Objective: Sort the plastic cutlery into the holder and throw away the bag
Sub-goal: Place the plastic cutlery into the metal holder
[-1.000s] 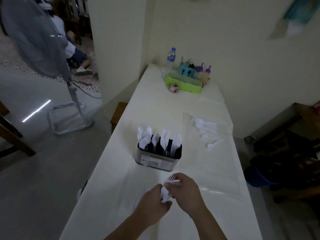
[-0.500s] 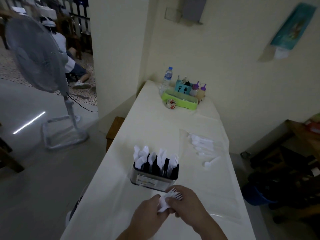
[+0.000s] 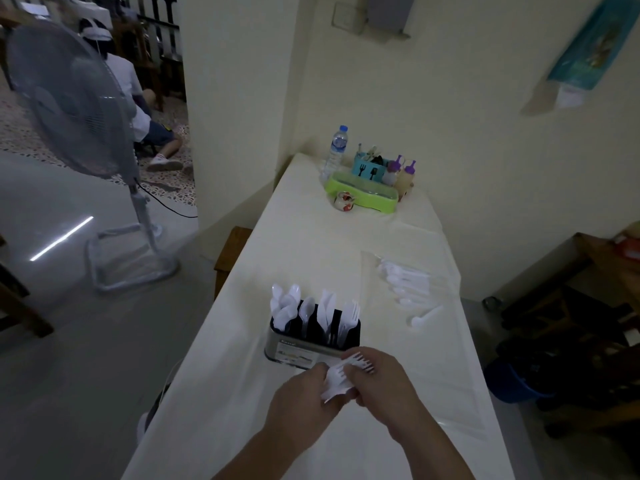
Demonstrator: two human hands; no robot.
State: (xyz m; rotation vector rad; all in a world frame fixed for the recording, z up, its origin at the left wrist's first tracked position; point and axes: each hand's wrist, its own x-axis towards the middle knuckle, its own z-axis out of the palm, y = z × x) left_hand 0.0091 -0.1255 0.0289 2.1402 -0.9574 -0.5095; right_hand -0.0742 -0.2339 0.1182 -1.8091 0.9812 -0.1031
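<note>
A metal cutlery holder with dark dividers stands mid-table, filled with white spoons, knives and forks. Just in front of it, my left hand and my right hand together grip a bundle of white plastic forks, tines pointing right and away. Further right on the table lies a clear plastic bag with several white spoons on it, and one loose spoon beside them.
The long table has a white cloth. At its far end sit a green tray, a water bottle, a blue caddy and sauce bottles. A standing fan is left on the floor; a blue bucket is right.
The view has tilted up and nearer the holder. Both hands keep the fork bundle, which has shifted slightly forward toward the holder.
</note>
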